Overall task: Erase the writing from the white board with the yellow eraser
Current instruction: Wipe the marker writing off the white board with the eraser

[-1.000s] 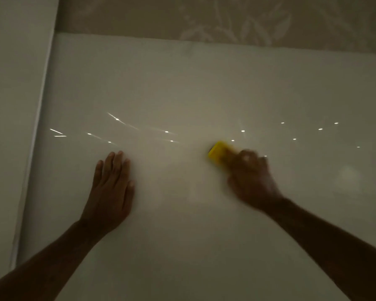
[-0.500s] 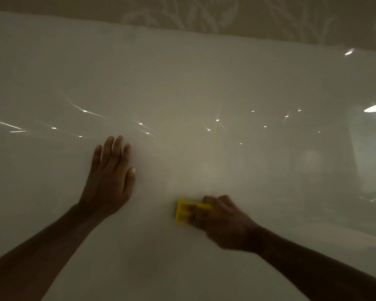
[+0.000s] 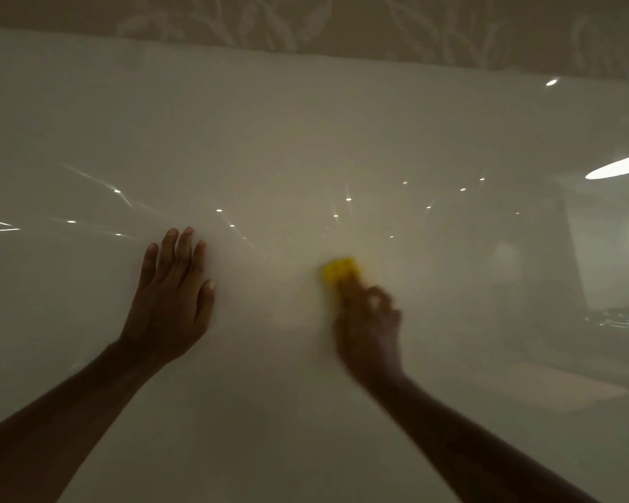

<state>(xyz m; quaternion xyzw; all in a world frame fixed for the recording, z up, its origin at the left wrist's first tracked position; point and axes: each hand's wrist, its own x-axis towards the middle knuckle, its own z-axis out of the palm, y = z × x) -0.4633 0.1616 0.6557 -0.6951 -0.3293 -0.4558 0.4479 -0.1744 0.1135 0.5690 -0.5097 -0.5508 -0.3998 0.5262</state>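
A glossy white board (image 3: 305, 121) fills most of the dim view. My right hand (image 3: 369, 326) grips the yellow eraser (image 3: 340, 270) and presses it against the board near the middle; hand and eraser are blurred by motion. The eraser sticks out above my fingers. My left hand (image 3: 171, 299) lies flat on the board to the left, fingers together and pointing up, holding nothing. I can make out no writing on the board in this light.
Patterned leaf wallpaper (image 3: 378, 23) runs above the board's top edge. Reflected ceiling lights (image 3: 618, 168) and small bright spots dot the board. A faint reflection of the room shows at the right.
My right hand has swept the eraser up and to the right from its lower spot half a second ago. My left hand has stayed flat on the board.
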